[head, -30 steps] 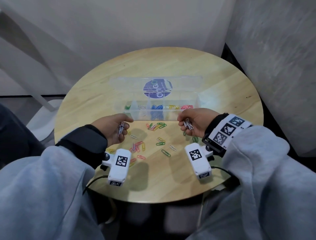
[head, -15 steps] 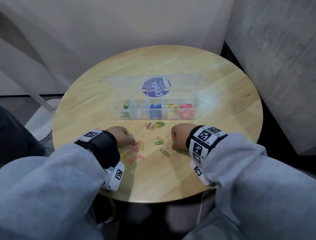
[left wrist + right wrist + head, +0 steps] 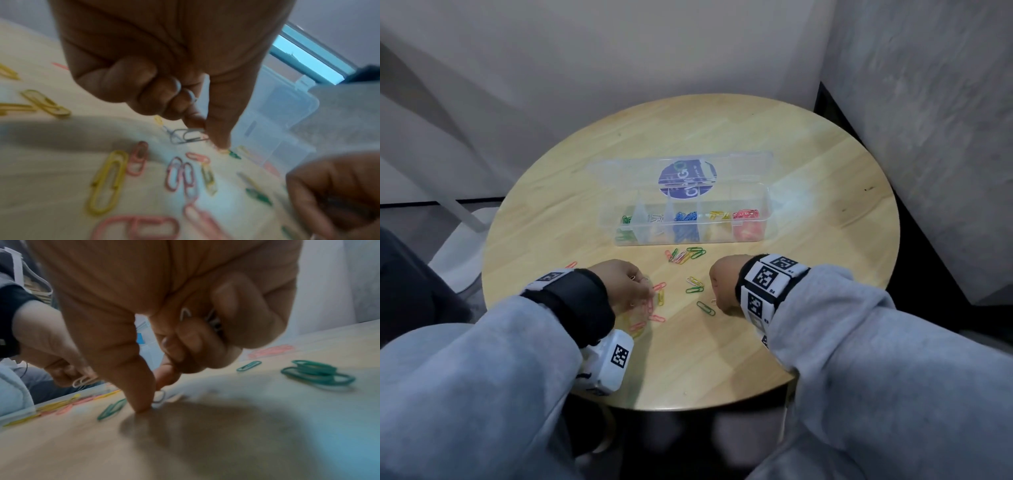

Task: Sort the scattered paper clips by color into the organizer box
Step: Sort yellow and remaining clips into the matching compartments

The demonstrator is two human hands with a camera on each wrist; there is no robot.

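Observation:
The clear organizer box (image 3: pixel 751 236) sits mid-table with its lid open behind it; green, silver, blue, yellow and red clips fill separate compartments. Loose coloured paper clips (image 3: pixel 685 255) lie scattered in front of it. My left hand (image 3: pixel 645 282) is knuckles-up on the table; its thumb and forefinger pinch a silver clip (image 3: pixel 186 135), and its curled fingers keep more silver clips. My right hand (image 3: pixel 717 298) also reaches down. It pinches a silver clip (image 3: pixel 160 396) on the wood while other silver clips (image 3: pixel 212 320) stay under its curled fingers.
The round wooden table (image 3: pixel 825 171) stands in a corner between pale walls. Pink and yellow clips (image 3: pixel 111 180) lie beside my left hand, green ones (image 3: pixel 316 372) to the right of my right hand. The table's front edge is close to my sleeves.
Both hands turned from palm-up near the box to knuckles-up and came down to the table nearer me. Each still holds its silver clips and now pinches another one.

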